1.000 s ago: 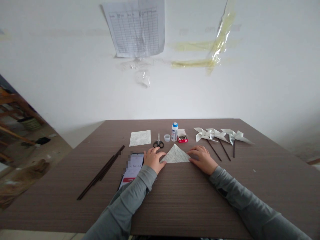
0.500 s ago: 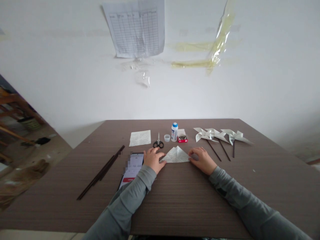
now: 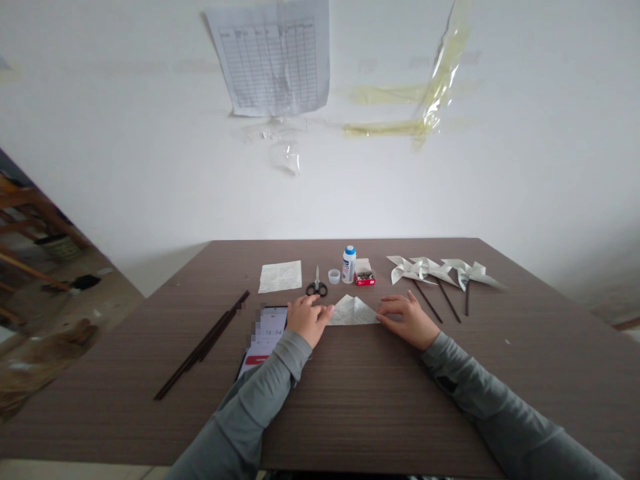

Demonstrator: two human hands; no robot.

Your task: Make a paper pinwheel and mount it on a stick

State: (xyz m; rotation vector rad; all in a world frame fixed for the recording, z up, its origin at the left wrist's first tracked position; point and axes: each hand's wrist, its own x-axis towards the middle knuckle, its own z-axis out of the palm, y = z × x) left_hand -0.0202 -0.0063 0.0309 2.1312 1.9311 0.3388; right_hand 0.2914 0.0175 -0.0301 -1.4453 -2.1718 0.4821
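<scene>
A printed sheet of paper (image 3: 353, 313), folded into a triangle, lies on the table between my hands. At its left corner, my left hand (image 3: 304, 320) is closed, with thumb and forefinger on the paper. My right hand (image 3: 409, 321) has its thumb and forefinger at the right corner, the other fingers partly lifted. Just beyond my left hand lie black-handled scissors (image 3: 317, 285). A phone (image 3: 263, 340) rests partly under my left forearm, its screen lit. Behind my right hand are several paper pinwheels (image 3: 433, 270) on dark sticks.
Behind the folded paper stand a white bottle with a blue cap (image 3: 349, 265), a small clear cup (image 3: 334, 275) and a red box (image 3: 365, 278) of small metal pieces. A flat printed sheet (image 3: 280, 276) lies back left. Dark sticks (image 3: 203, 347) lie at the left. A wall (image 3: 165, 173) borders the table's far edge.
My right hand has shifted slightly to the right, and its fingers have straightened and lifted. The left fingertips have moved slightly inward over the paper's corner.
</scene>
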